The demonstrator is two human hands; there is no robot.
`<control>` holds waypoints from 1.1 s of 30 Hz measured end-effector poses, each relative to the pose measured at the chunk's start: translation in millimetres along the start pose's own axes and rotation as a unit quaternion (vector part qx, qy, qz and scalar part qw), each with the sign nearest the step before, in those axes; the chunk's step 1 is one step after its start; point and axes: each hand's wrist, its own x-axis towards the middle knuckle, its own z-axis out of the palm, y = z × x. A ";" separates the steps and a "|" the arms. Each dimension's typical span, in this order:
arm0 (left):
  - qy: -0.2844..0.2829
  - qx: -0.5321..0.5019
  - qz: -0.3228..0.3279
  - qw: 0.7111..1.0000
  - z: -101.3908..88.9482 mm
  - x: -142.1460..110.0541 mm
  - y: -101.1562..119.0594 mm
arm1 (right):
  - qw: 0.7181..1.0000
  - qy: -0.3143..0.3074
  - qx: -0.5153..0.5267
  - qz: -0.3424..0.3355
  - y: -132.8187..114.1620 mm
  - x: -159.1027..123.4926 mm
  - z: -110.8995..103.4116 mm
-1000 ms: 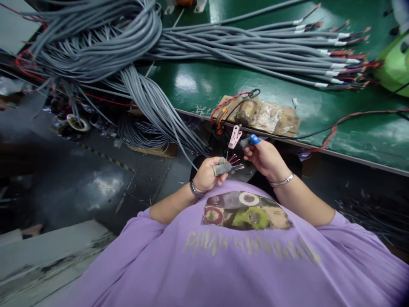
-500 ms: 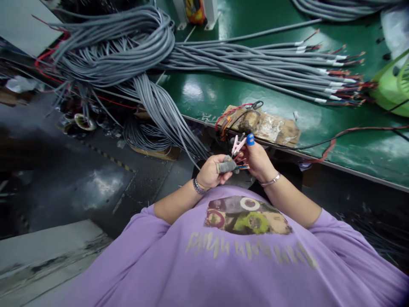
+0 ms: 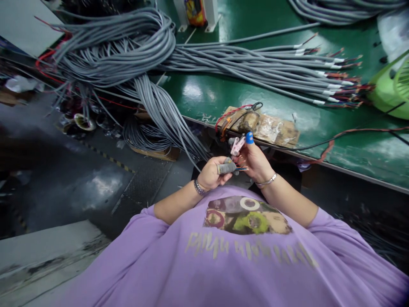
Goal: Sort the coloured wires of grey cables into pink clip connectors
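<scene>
My left hand [image 3: 211, 174] is closed in front of my waist, with grey wrapping on its fingers. It pinches the end of a cable, from which several thin coloured wires [image 3: 242, 167] with copper tips fan out to the right. My right hand [image 3: 258, 164], with a blue cover on its thumb, is closed on a small pink clip [image 3: 237, 146] that looks like a clothespin. The clip is tilted just above the wires. Whether its jaws touch a wire is too small to tell.
A thick bundle of grey cables [image 3: 223, 59] lies across the green table [image 3: 191, 91], with stripped ends at the right. A scarred wooden block [image 3: 281, 130] sits at the table's front edge, beside red and black leads. A light-green fan [image 3: 388, 87] stands at the right.
My right hand has shifted slightly left and down with the pink clip, nearer to the wires. The left hand has hardly moved and keeps its hold on the cable.
</scene>
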 end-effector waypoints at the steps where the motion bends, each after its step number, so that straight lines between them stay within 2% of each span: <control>1: 0.001 -0.001 0.004 1.000 0.2 -0.8 0.4 | 1.000 -0.010 0.008 0.015 -0.6 -0.9 -1.3; 5: 0.004 0.005 0.012 1.000 1.4 -8.1 0.7 | 0.995 -0.047 0.050 0.073 -2.7 -4.3 -6.9; 9: 0.012 0.034 0.028 0.999 5.3 -18.5 -3.5 | 0.992 -0.077 0.060 0.085 -5.5 -8.3 -8.6; 18: 0.074 0.030 0.085 0.993 14.0 -16.7 -11.6 | 0.998 -0.019 0.062 0.015 0.3 -7.4 -6.9; 24: 0.081 -0.001 0.094 0.992 13.3 -12.2 -13.0 | 0.992 -0.034 0.112 0.045 6.0 0.7 0.2; 33: 0.082 0.010 0.077 0.994 13.0 -12.6 -12.9 | 0.980 0.007 0.189 0.055 6.3 3.3 8.9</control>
